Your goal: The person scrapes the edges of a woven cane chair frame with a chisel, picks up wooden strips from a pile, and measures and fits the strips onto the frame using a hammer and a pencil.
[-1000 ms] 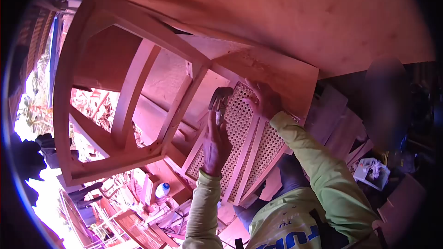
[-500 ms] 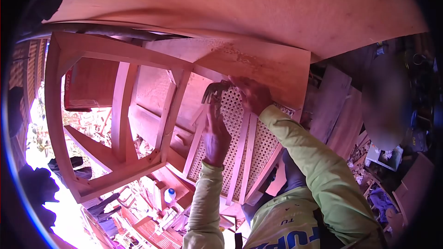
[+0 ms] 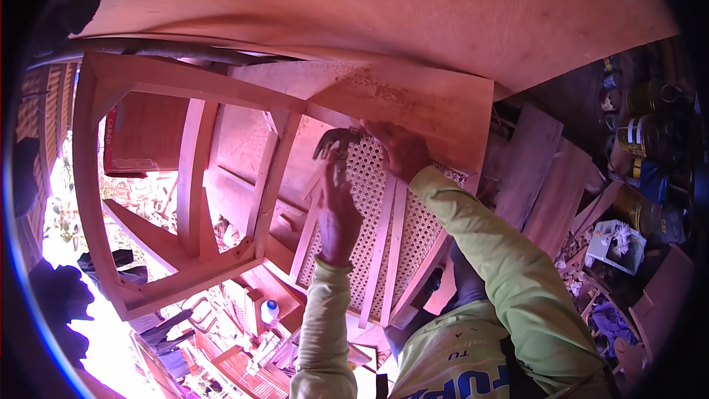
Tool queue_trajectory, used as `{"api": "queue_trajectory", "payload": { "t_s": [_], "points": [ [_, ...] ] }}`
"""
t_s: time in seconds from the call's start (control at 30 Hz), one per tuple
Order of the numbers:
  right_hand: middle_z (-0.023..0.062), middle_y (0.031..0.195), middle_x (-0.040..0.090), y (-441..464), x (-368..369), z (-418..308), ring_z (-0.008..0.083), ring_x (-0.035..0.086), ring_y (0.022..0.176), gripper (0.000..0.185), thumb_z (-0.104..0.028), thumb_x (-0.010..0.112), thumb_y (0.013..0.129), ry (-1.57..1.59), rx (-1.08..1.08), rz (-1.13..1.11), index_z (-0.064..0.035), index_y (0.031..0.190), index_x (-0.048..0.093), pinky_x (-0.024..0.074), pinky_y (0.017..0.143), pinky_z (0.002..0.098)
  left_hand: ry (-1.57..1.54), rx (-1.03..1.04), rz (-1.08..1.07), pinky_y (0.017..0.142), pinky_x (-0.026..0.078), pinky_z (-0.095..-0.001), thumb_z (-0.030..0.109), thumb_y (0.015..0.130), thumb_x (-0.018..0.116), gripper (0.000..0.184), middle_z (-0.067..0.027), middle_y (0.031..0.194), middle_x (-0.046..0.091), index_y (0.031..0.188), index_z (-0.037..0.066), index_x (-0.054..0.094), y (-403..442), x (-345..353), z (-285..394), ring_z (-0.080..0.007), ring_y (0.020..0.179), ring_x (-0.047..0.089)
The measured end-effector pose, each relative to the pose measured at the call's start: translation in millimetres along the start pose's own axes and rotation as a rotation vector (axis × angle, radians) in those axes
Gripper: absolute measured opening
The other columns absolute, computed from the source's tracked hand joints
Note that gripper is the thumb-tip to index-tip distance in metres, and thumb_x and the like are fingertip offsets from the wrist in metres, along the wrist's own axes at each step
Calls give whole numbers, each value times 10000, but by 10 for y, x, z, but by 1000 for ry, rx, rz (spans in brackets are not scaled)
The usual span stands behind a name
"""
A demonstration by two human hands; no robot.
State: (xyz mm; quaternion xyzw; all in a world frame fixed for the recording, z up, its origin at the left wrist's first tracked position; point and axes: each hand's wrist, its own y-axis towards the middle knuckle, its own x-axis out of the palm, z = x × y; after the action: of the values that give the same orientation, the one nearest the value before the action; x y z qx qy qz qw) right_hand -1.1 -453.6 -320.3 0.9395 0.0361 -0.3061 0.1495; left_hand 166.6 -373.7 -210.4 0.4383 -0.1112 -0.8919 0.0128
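My left hand [image 3: 340, 222] is closed around the handle of a claw hammer [image 3: 337, 140]. The hammer's dark head lies by the top rail of a wooden chair frame, close to my right fingertips. My right hand [image 3: 402, 151] rests at that rail, its fingers pressed together and pointing at the hammer head; anything small between them is too hard to make out. Below both hands is a woven cane panel [image 3: 369, 214] with wooden slats [image 3: 380, 251] running across it. Joined to it on the left is the open seat frame [image 3: 199, 89], with corner blocks.
A plywood sheet [image 3: 399, 7] spans the top of the view. Boards [image 3: 528, 170] lean at the right, near cans [image 3: 642, 133] and a white box [image 3: 614, 246]. A bottle with a blue cap [image 3: 270, 312] stands among clutter at lower left.
The hammer has shifted slightly left with my left hand. My right hand stays almost in place at the rail. A blurred dark shape at the right is gone, and cans show there.
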Motion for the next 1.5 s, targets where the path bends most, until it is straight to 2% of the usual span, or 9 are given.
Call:
{"api": "queue_trajectory", "payload": {
  "t_s": [0.17, 0.37, 0.67, 0.83, 0.9, 1.0, 1.13, 1.23, 1.5],
  "points": [
    [140, 1312, 774, -36, 88, 44, 357, 781, 1099, 789, 63, 619, 850, 38, -16, 48, -190, 1597, 622, 666, 942, 479, -56, -197, 100, 944, 635, -495, 9, 1131, 511, 558, -311, 1506, 652, 1680, 4, 412, -140, -170, 288, -480, 1243, 740],
    [129, 1273, 770, -25, 76, 8, 347, 781, 1045, 727, 13, 647, 886, 3, -16, 41, -193, 1583, 635, 659, 907, 487, 141, -23, -44, 841, 635, -515, -25, 1088, 543, 593, -327, 1471, 664, 1668, 15, 425, -27, 7, 133, -488, 1120, 755],
    [120, 1258, 764, -18, 30, -7, 339, 781, 1015, 760, 8, 680, 882, 26, -11, 30, -227, 1603, 620, 656, 899, 490, -11, -236, 160, 789, 559, -319, 192, 1179, 533, 583, -138, 1163, 719, 1725, 36, 398, -358, -155, 353, -166, 850, 653],
    [117, 1254, 762, -13, 46, 38, 341, 779, 994, 732, -21, 694, 902, 32, -50, 51, -209, 1606, 617, 654, 877, 478, 35, -274, 253, 843, 579, -330, 113, 1170, 534, 570, -141, 1170, 717, 1721, 36, 409, -699, -397, 375, -162, 931, 682],
    [121, 1248, 761, 1, 11, 8, 346, 778, 989, 713, -29, 696, 912, 29, -32, 16, -199, 1600, 620, 651, 864, 473, 27, -466, 211, 808, 615, -439, 42, 1137, 570, 535, -257, 1212, 780, 1661, 13, 464, -841, -526, 457, -332, 1046, 815],
    [122, 1238, 761, 28, 49, 9, 353, 775, 988, 680, -27, 684, 932, 19, -103, 95, -192, 1590, 627, 643, 853, 475, 33, -361, 233, 773, 613, -462, 23, 1122, 598, 490, -277, 1208, 773, 1603, 10, 505, -1072, -491, 390, -368, 984, 819],
    [140, 1266, 771, 37, -22, -37, 365, 780, 1057, 617, 1, 645, 982, 17, -86, 52, -175, 1574, 643, 649, 867, 467, 62, -397, 252, 730, 597, -485, 7, 1101, 628, 449, -285, 1142, 772, 1541, -11, 540, -1153, -458, 400, -394, 880, 804],
    [134, 1270, 768, 38, 15, -6, 359, 779, 1060, 634, -6, 653, 968, 3, -101, 59, -180, 1578, 639, 647, 875, 470, 15, -457, 190, 897, 635, -421, 61, 1139, 594, 563, -267, 1326, 749, 1681, 29, 449, -1190, -485, 346, -318, 1108, 804],
    [120, 1232, 765, 34, 25, -2, 350, 777, 1011, 653, 14, 667, 937, 5, -102, 81, -186, 1558, 656, 644, 863, 474, 122, -288, 224, 856, 630, -462, 51, 1130, 592, 457, -288, 1249, 761, 1581, 17, 527, -1032, -241, 176, -389, 1068, 804]
  ]
}}
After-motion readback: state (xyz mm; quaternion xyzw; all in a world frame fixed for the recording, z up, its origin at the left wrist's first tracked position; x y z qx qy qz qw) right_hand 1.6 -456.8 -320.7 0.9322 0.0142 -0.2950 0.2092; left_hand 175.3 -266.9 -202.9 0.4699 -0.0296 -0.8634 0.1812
